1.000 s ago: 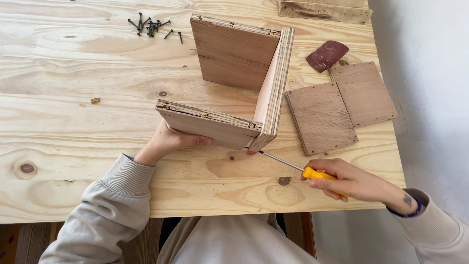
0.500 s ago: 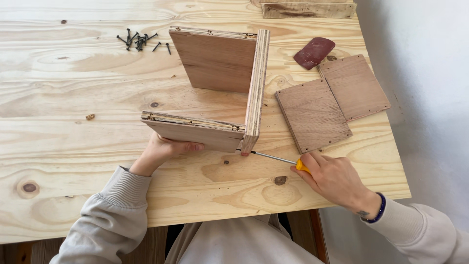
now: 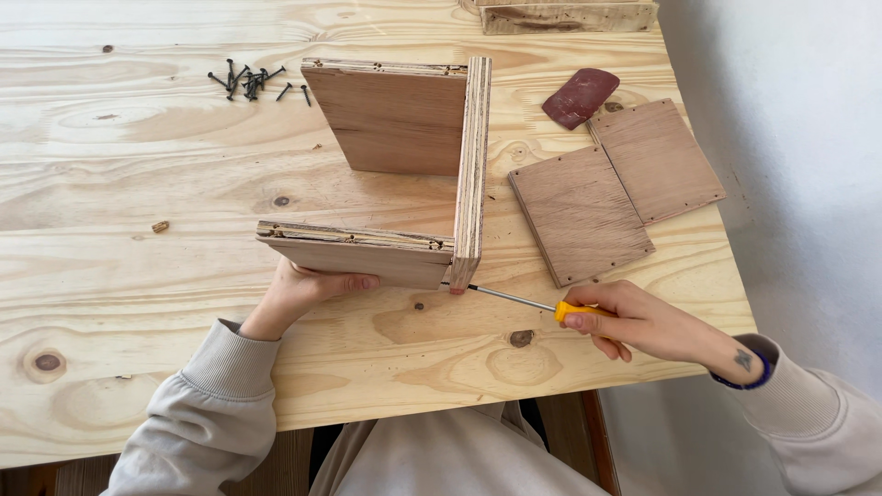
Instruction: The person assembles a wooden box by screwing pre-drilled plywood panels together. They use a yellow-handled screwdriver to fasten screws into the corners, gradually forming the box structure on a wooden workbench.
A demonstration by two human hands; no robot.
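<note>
Plywood frame [image 3: 404, 184], screwdriver [image 3: 524, 301] at near corner, right hand [image 3: 643, 321]

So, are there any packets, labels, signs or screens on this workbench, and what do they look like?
None in view: no package, label, sign or screen.
What lies there is bare material: a plywood frame steadied by the left hand, a yellow-handled screwdriver in the right hand, two loose brown panels, a dark red sanding pad and a heap of dark screws on the pale pine table.
</note>
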